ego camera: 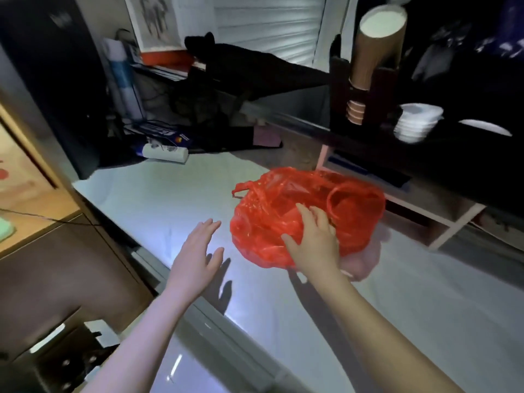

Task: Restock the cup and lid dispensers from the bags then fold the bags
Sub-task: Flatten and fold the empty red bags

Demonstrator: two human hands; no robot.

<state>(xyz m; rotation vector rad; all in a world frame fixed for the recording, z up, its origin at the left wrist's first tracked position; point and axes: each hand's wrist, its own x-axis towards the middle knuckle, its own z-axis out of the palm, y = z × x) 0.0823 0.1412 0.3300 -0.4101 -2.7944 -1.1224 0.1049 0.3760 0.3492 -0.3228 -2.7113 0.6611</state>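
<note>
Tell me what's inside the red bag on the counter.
The red bag looks crumpled and mostly collapsed; only its own folds and handles show. The right hand covers part, so small contents can't be ruled out.

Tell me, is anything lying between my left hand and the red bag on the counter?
Nothing visible. The left hand hovers open over bare counter, with only a clear strip separating it from the red bag, where the right hand already rests.

Left hand (198, 252) flat, fingers (208, 226) spread; right hand (313, 239) palm-down, loosely splayed.

Crumpled red bag (300, 211) beside stacked cups (374, 52), lids (416, 121)
</note>
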